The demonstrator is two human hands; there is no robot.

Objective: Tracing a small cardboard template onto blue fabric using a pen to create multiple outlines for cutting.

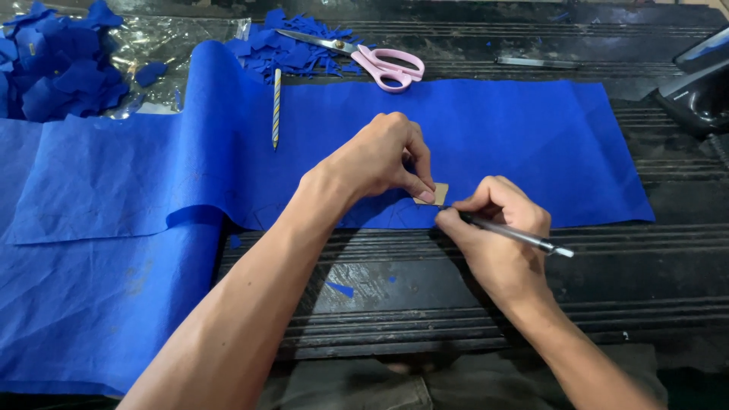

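Head view: left hand (pixel 380 156) pins card template (pixel 433 193) at blue fabric (pixel 516 144) edge; right hand (pixel 497 228) grips pen (pixel 516 236).

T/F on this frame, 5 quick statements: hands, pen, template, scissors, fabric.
1. The left hand presses a small tan template onto the blue fabric. True.
2. The right hand holds the scissors. False: it holds a silver pen.
3. The pink-handled scissors lie on blue scraps beyond the fabric. True.
4. The striped pencil is in the left hand. False: it lies on the fabric.
5. The fabric is red. False: blue.
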